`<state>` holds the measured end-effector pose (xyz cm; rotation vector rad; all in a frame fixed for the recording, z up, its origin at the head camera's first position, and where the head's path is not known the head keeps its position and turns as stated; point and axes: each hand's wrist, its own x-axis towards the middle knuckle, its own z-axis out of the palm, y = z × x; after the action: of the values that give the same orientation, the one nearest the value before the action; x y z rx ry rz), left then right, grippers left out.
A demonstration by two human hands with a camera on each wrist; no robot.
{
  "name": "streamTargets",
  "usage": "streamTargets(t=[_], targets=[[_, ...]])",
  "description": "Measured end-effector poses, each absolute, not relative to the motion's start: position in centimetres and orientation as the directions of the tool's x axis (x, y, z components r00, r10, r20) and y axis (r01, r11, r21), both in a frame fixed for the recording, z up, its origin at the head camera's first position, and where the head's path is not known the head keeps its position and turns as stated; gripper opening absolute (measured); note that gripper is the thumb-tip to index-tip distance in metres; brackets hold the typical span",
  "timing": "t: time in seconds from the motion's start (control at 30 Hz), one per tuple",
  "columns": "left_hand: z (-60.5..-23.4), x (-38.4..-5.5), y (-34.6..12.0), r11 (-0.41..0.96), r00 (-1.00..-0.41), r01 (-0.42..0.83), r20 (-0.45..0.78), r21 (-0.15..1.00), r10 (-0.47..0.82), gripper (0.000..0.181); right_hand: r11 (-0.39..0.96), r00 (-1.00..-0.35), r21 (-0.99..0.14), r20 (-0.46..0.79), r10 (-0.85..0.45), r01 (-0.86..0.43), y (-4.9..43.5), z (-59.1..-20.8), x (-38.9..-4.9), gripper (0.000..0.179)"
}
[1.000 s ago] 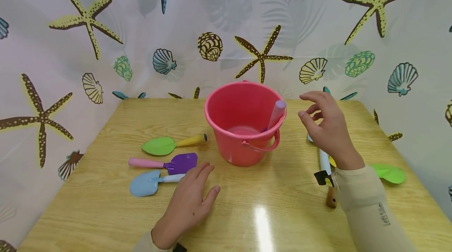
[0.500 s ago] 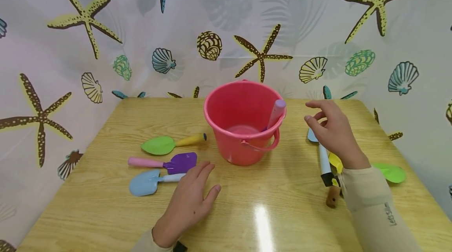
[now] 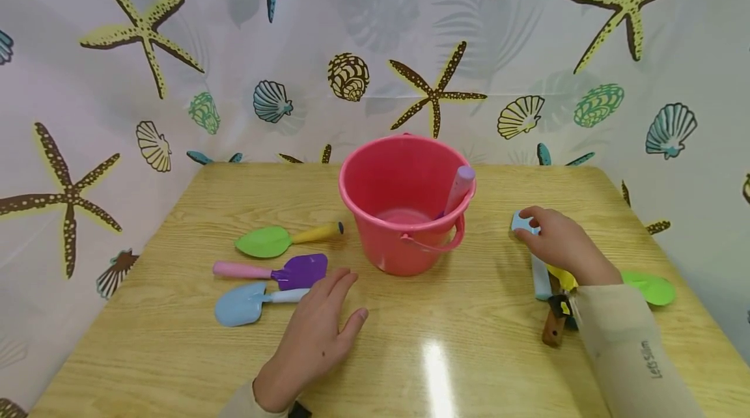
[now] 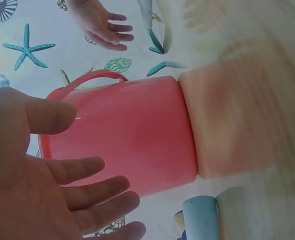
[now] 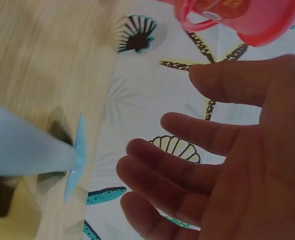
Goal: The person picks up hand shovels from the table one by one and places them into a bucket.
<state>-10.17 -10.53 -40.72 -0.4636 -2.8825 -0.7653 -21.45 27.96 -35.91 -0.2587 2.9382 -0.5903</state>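
My right hand point(image 3: 559, 242) hovers low over the flat head of a light-blue toy tool point(image 3: 541, 275), thumb and fingers apart. In the right wrist view its fingers are loosely bent around nothing, with the tool's handle point(image 5: 22, 145) to their left. My left hand point(image 3: 313, 340) lies with relaxed, spread fingers at the handle of a light-blue toy shovel point(image 3: 240, 305), covering its end. A pink bucket point(image 3: 381, 242) stands upright between the hands. A tool with a lilac handle point(image 3: 459, 189) leans inside it against the right rim.
Left of the bucket lie a purple shovel point(image 3: 301, 271) with pink handle and a green trowel point(image 3: 263, 242) with yellow handle. Under the right forearm are a yellow tool point(image 3: 564, 277), a brown wooden handle point(image 3: 553, 329) and a green tool head point(image 3: 650, 288). A shell-print cloth point(image 3: 363, 27) rises behind.
My right hand has moved away from beside the bucket rim, down and right to the light-blue tool's head. The left hand and the bucket have stayed put.
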Motion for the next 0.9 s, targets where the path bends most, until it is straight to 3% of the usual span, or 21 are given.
streamTargets(t=[0.5, 0.9], targets=[[-41.0, -9.6, -11.0, 0.831, -0.926, 0.367, 0.246, 0.417, 0.285, 0.052, 0.961, -0.968, -0.273, -0.225, -0.109, -0.045, 28.4, -37.7, -20.6, 0.057], [-41.1, -9.4, -11.4, 0.825, -0.939, 0.343, 0.197, 0.45, 0.283, 0.053, 0.974, -0.944, -0.225, -0.326, -0.057, 0.018, 28.5, -38.3, -19.6, 0.063]])
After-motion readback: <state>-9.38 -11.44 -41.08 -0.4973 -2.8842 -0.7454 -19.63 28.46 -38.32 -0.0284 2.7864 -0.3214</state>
